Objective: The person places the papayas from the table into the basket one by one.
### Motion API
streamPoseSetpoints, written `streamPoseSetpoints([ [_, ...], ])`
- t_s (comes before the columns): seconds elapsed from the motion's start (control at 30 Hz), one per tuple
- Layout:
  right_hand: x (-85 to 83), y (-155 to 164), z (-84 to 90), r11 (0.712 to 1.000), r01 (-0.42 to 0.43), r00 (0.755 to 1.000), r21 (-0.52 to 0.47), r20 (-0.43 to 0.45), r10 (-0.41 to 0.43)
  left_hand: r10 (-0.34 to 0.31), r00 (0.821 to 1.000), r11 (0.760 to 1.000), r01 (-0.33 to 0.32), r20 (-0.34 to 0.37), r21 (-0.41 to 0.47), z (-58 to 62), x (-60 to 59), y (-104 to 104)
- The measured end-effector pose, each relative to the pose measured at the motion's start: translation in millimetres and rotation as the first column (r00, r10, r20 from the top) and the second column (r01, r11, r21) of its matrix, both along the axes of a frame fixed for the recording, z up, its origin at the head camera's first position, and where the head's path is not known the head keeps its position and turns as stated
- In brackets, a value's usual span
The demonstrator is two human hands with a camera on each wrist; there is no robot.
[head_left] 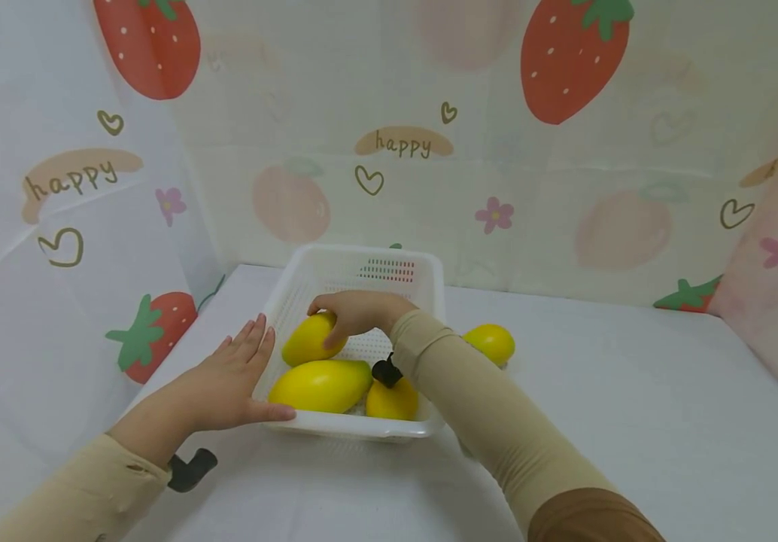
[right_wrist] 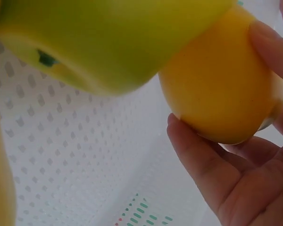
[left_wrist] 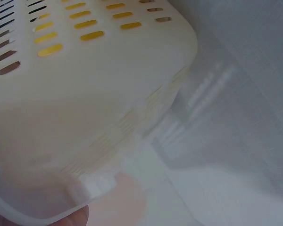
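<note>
My right hand [head_left: 362,309] grips a yellow lemon [head_left: 311,339] inside the white plastic basket [head_left: 439,286]. In the right wrist view, the thumb and fingers [right_wrist: 203,165] curl round the lemon [right_wrist: 217,80]. A large yellow mango [head_left: 321,386] with a greenish end lies just in front of it. Another yellow fruit [head_left: 389,403] sits in the basket's front right corner, partly hidden by the right wrist camera. My left hand [head_left: 226,384] rests on the basket's left front corner, fingers straight, thumb along the front rim.
Outside the basket to the right, a yellow fruit [head_left: 490,344] lies on the white tabletop [head_left: 633,406], partly behind my right sleeve. Printed cloth walls [head_left: 497,173] with strawberries and hearts enclose the table at the back and sides.
</note>
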State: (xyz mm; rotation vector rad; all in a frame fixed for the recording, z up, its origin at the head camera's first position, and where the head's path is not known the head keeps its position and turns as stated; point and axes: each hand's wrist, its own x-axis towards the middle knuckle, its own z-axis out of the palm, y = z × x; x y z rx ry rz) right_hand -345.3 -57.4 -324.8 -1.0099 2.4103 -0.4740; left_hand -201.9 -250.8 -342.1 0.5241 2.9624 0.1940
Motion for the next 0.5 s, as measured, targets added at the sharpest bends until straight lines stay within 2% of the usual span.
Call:
streamPoseSetpoints([
  [0.23, 0.3, -0.2, 0.3, 1.0, 0.012, 1.0, 0.018, -0.007, -0.012, 0.002, 1.0, 1.0, -0.002, 0.008, 0.009, 1.3, 0.6, 0.6],
  [0.5, -2.1, 3.6, -0.3, 0.996, 0.087, 0.995, 0.022, 0.041, -0.088, -0.001, 1.0, 1.0, 0.001, 0.002, 0.006, 0.6, 0.3, 0.4],
])
